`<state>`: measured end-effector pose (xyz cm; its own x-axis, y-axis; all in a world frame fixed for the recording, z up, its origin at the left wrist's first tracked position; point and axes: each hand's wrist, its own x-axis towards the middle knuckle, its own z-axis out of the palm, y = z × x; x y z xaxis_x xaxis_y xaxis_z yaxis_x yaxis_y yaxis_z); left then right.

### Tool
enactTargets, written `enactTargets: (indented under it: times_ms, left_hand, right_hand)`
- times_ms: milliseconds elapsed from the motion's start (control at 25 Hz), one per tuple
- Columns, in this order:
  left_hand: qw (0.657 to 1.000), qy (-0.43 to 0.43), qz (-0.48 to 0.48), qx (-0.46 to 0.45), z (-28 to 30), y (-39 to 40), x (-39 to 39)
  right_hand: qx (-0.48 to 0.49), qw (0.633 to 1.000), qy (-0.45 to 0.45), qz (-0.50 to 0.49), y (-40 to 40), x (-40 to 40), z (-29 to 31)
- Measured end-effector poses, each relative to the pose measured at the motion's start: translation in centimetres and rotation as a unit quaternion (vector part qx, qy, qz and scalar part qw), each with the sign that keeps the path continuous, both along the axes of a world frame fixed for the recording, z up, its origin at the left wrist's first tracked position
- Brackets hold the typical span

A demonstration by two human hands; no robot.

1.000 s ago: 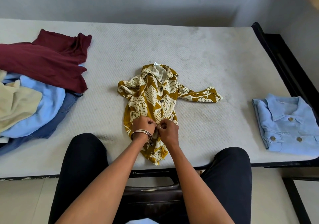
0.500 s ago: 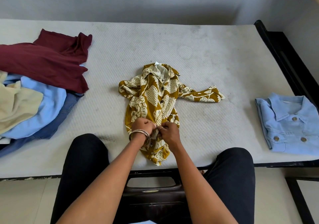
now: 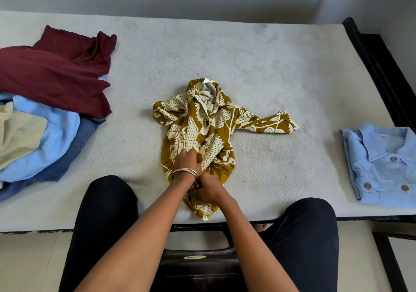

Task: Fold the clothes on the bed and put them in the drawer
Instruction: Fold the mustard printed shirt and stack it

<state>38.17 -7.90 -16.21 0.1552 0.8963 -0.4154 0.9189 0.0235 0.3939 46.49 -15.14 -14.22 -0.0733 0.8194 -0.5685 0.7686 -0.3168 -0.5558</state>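
A mustard and cream patterned shirt (image 3: 202, 129) lies crumpled, front up, in the middle of the white mattress (image 3: 247, 55), one sleeve stretched out to the right. My left hand (image 3: 186, 161), bangles at the wrist, has its fingers tucked into the shirt's front opening and holds the flap edge. Just below it, my right hand (image 3: 209, 190) grips the lower part of the shirt front near the hem. The fingertips of both hands are hidden in the fabric.
A loose pile sits at the left: a maroon garment (image 3: 56, 71) on top, then light blue cloth (image 3: 54, 134), beige cloth (image 3: 18, 134) and denim (image 3: 76, 143). A folded light blue shirt (image 3: 382, 163) lies at the right edge. A black bed frame (image 3: 380, 66) borders the mattress. A dark stool (image 3: 198, 262) stands between my knees.
My hands, pinching together at one spot on the shirt front, have parted: the left moved up the front, the right moved down toward the hem. The shirt's lower part has bunched.
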Motion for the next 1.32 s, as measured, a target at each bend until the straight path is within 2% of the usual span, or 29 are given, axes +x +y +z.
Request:
enactTargets:
  times_ms: [80, 160, 200, 240, 320, 400, 480, 560, 640, 720, 800, 960, 1160, 1320]
  left_hand:
    - [0.999, 0.013, 0.023, -0.018, -1.1, -0.1, -0.8]
    - [1.0, -0.005, 0.025, -0.001, -1.9, 0.2, -1.0]
    - [0.999, -0.017, 0.028, 0.013, -2.1, 0.1, -1.1]
    - [0.999, -0.022, 0.034, 0.025, -2.3, 0.0, -1.3]
    - [0.998, -0.021, 0.052, 0.025, -2.6, 0.1, -1.7]
    - [0.997, -0.039, 0.065, 0.029, -3.0, 0.4, -2.1]
    - [0.993, -0.061, 0.097, 0.033, -2.8, 0.5, -2.3]
    - [0.982, -0.085, 0.166, 0.018, -2.3, 0.6, -2.5]
    - [0.957, -0.144, 0.251, -0.033, -1.9, 0.7, -2.8]
    - [0.928, -0.216, 0.294, -0.079, -1.5, 0.8, -3.2]
    - [0.914, -0.258, 0.296, -0.101, -0.9, 0.6, -3.4]
    - [0.908, -0.295, 0.282, -0.091, 0.0, 0.2, -3.1]
    - [0.901, -0.332, 0.262, -0.096, 1.9, -0.6, -2.3]
    - [0.884, -0.379, 0.241, -0.13, 3.2, -1.3, -2.1]
  right_hand:
    - [0.053, 0.998, -0.003, -0.041, 0.3, 1.0, -0.2]
    - [0.169, 0.971, 0.007, -0.17, 1.5, 1.9, -0.8]
    - [0.217, 0.955, 0.017, -0.202, 2.1, 2.1, -1.3]
    - [0.237, 0.953, 0.018, -0.191, 2.6, 2.1, -1.8]
    - [0.207, 0.97, 0.017, -0.125, 3.4, 1.4, -3.3]
    - [0.153, 0.982, -0.025, -0.104, 3.6, 0.3, -4.6]
    - [0.149, 0.978, -0.042, -0.142, 3.3, -0.5, -5.7]
    - [0.159, 0.967, -0.017, -0.197, 3.1, -0.8, -5.9]
    - [0.149, 0.96, 0.017, -0.238, 3.2, -0.4, -5.5]
    - [0.121, 0.95, 0.059, -0.282, 3.4, 0.0, -4.6]
    - [0.11, 0.933, 0.101, -0.329, 3.7, 0.0, -3.7]
    - [0.137, 0.904, 0.143, -0.38, 3.5, 0.0, -2.1]
    - [0.145, 0.89, 0.163, -0.401, 2.2, 0.6, -1.0]
    - [0.105, 0.874, 0.246, -0.405, 1.4, 1.7, -0.1]
